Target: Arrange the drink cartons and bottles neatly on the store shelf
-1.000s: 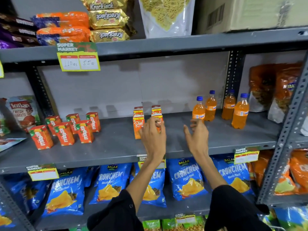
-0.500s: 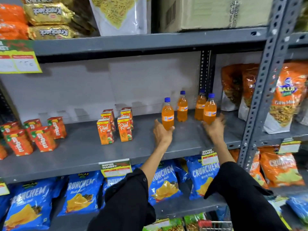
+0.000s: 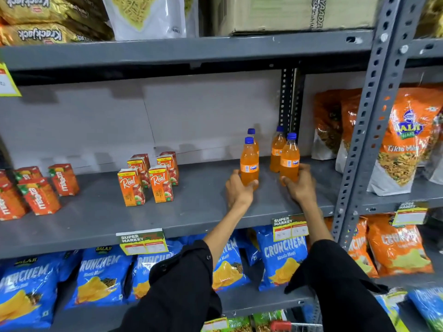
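Four orange soda bottles with blue caps stand upright on the grey shelf (image 3: pixel 196 212), in two pairs, front and back. The left front bottle (image 3: pixel 249 164) is gripped low down by the left hand (image 3: pixel 238 191): its fingers curl round the base, the thumb tip showing on the bottle's right side, and the bottle rises straight above the knuckles. The right front bottle (image 3: pixel 289 159) is held the same way by the right hand (image 3: pixel 299 185), whose thumb presses the lower left of the bottle while the fingers wrap behind its right side. Whether either bottle's base touches the shelf or is just off it cannot be told, as the hands cover it. Just beyond the left fingertips, the left rear bottle (image 3: pixel 252 136) stands mostly hidden behind the front one; just beyond the right fingertips stands the right rear bottle (image 3: pixel 276 152).

Away to the left of the left hand, well apart from it, four Real juice cartons (image 3: pixel 146 180) stand in a tight two-by-two block. Farther left, red Maaza cartons (image 3: pixel 42 194) stand in a looser group, some turned at angles. To the right of the right hand, past the perforated upright post (image 3: pixel 374 111), lean orange snack bags (image 3: pixel 402 144). Below the wrists, blue Crunchem chip bags (image 3: pixel 282 255) fill the lower shelf, and black sleeves (image 3: pixel 335 283) cover both forearms.
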Demonstrator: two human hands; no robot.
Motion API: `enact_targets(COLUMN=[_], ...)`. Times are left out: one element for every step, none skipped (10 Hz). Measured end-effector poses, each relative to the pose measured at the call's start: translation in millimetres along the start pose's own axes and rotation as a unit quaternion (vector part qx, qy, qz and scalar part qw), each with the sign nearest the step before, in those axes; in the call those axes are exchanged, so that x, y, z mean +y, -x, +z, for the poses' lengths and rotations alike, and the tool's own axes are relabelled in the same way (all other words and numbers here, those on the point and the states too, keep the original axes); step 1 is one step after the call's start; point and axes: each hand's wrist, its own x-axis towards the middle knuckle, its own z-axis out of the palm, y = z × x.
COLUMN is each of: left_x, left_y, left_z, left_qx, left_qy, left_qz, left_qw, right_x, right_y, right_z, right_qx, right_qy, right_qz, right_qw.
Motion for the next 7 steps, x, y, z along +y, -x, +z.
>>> enact_targets(left_x=[7,7,6,5,7,6,2], left_y=[5,6,4,3,3,2,-4], left_z=[17,22,24,25,27,26,28], left_qx=[-0.022,-0.027,-0.026,-0.027,-0.033,-0.032,-0.042], left_qy=[0.01,0.008,0.002,-0.008,-0.008,-0.008,0.008], left_qz=[-0.001,0.005,0.006,0.008,0.008,0.008,0.002], left_qw=[1.0,1.0,1.0,1.0,0.999,0.999,0.999], right_x=[2,1,-2,-3,-6,-9,-8], right_y=[1,3,6,6,8,8,7], right_z=[-2,-3,-4,-3,-3,-3,0], right_qx=[0.002,-0.002,-0.013,-0.015,-0.017,-0.018,-0.002], right_qy=[0.0,-0.001,0.003,0.006,0.016,0.021,0.046], right_qz=[-0.016,-0.016,-0.018,-0.019,-0.013,-0.006,-0.002], right_qw=[1.0,1.0,1.0,1.0,1.0,1.0,0.999])
